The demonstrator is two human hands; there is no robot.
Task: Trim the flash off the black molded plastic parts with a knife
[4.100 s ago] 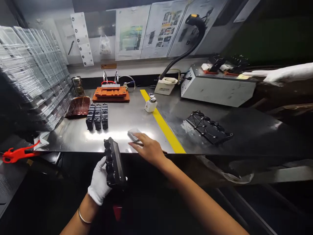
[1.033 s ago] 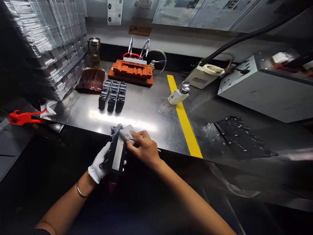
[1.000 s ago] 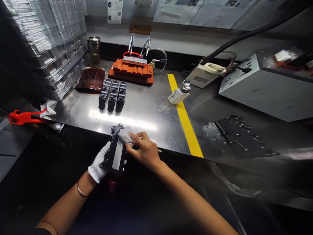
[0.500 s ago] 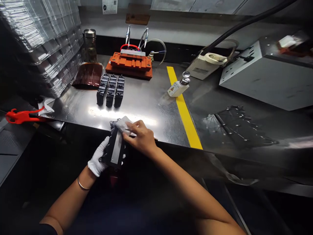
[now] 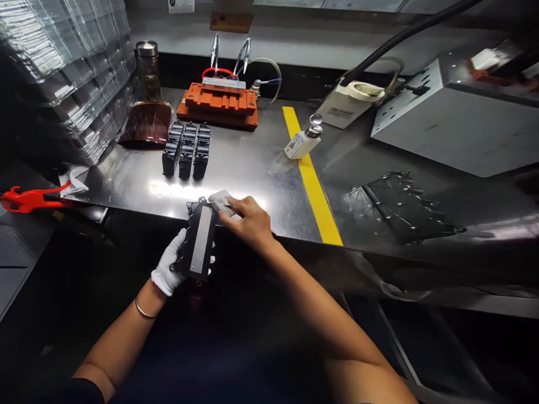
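Observation:
My left hand (image 5: 169, 264), in a white glove, grips a black plastic housing (image 5: 190, 247) from below, just in front of the bench edge. Fingertips show at the housing's right side. Along its upward face runs a flat grey metal strip (image 5: 202, 238). My bare right hand (image 5: 250, 223) pinches a folded white wipe (image 5: 220, 202) at the housing's upper right corner, beside the strip's far end. Whether the wipe touches the housing there I cannot tell.
Three black housings (image 5: 185, 151) stand in a row on the steel bench (image 5: 244, 157). Behind them sits an orange fixture (image 5: 219, 106). A white dispenser bottle (image 5: 301, 145) stands by yellow tape (image 5: 318, 207). Stacked clear trays (image 5: 84, 95) rise at left; a red air gun (image 5: 31, 199) hangs at the edge.
My right hand has moved the wipe off the strip to the housing's upper right corner, uncovering the strip's far end. The left hand keeps its hold. The view has shifted slightly.

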